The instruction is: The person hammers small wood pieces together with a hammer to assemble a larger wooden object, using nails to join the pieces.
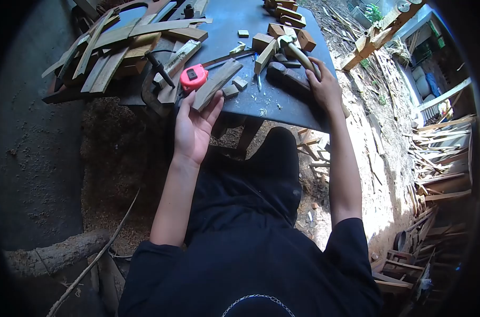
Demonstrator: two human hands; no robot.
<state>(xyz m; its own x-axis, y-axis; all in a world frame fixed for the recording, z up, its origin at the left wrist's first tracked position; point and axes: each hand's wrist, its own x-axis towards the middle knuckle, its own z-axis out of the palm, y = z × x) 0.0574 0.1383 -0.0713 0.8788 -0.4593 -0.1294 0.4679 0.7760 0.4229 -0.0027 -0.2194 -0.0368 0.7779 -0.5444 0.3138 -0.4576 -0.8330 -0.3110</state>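
My left hand [193, 129] is palm up, with the thumb and fingers closed on the near end of a short wood strip [218, 83]. The strip slants up and to the right over the table edge. A pink tape measure [194, 77] lies just left of it, and small wood offcuts [240, 83] lie to its right. At the right side of the table, my right hand [325, 89] grips the wooden handle of a hammer [301, 55], its metal head pointing away from me. Beneath the handle rests a dark wooden tool [287, 79], partly hidden by the hand.
Wood strips [118, 47] are heaped at the left of the dark table [218, 45]. A clamp [158, 68] sits at the left edge. Several wood blocks [290, 16] stand at the back right. A blue pen-like tool [259, 79] lies mid-table among shavings.
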